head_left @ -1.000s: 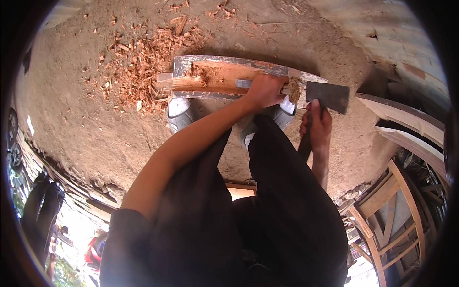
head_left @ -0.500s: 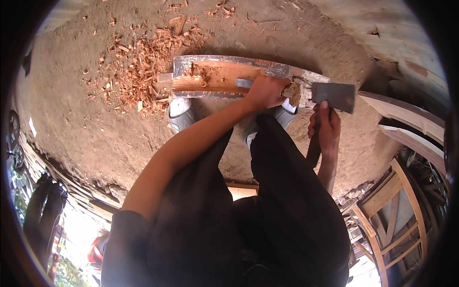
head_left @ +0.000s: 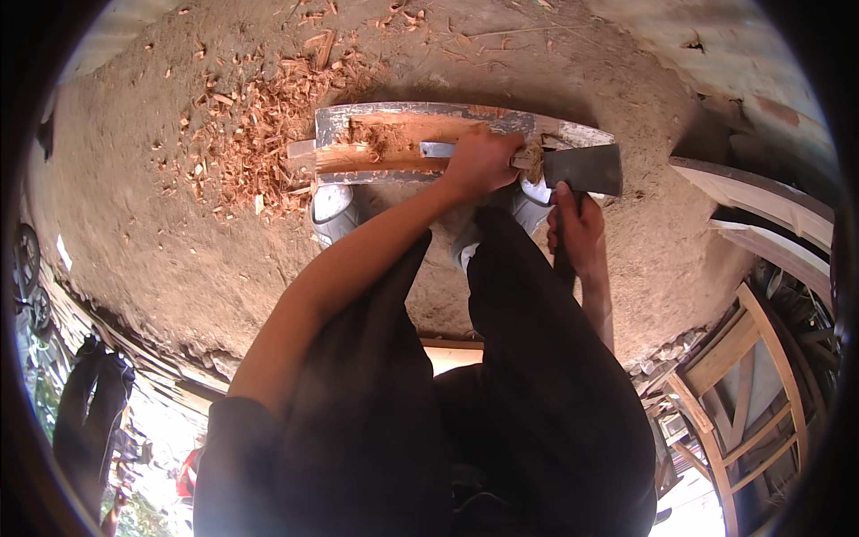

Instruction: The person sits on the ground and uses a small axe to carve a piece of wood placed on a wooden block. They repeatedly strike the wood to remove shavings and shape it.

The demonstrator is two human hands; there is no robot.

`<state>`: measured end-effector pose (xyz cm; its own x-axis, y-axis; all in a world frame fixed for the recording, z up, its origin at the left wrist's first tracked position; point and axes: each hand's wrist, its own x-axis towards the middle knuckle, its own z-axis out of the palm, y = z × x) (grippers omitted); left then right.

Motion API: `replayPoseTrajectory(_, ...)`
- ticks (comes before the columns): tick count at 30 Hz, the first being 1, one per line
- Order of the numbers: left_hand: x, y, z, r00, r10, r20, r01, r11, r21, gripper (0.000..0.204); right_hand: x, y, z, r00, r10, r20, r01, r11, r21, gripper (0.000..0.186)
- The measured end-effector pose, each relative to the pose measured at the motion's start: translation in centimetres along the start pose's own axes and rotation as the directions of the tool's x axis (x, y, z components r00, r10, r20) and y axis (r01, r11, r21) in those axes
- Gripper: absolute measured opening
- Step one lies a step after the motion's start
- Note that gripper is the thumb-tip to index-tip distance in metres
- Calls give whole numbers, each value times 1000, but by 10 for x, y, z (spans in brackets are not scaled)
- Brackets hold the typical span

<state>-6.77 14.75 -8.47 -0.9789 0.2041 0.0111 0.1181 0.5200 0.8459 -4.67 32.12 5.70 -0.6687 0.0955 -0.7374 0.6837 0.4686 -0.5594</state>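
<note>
The dark wooden axe handle (head_left: 565, 268) vanishes at six o'clock behind the black trouser leg (head_left: 546, 376) — the right hand (head_left: 577, 234) covers its upper part. Pale grey shoes (head_left: 333, 208) show only partly.

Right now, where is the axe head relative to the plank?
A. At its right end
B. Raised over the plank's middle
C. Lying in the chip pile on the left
A: the axe head sits at the right end of the plank, held by the right hand.
</note>
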Motion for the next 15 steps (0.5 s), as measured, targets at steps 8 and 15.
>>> replayPoseTrajectory(8,1,-6,-3,998,-28,51,24,996,83,35,9,4,0,1000,-14,26,11,994,107,43)
replayPoseTrajectory(15,-7,-2,-7,999,-1,54,-3,997,71,27,-3,1,-15,993,86,82,-98,982,159,43)
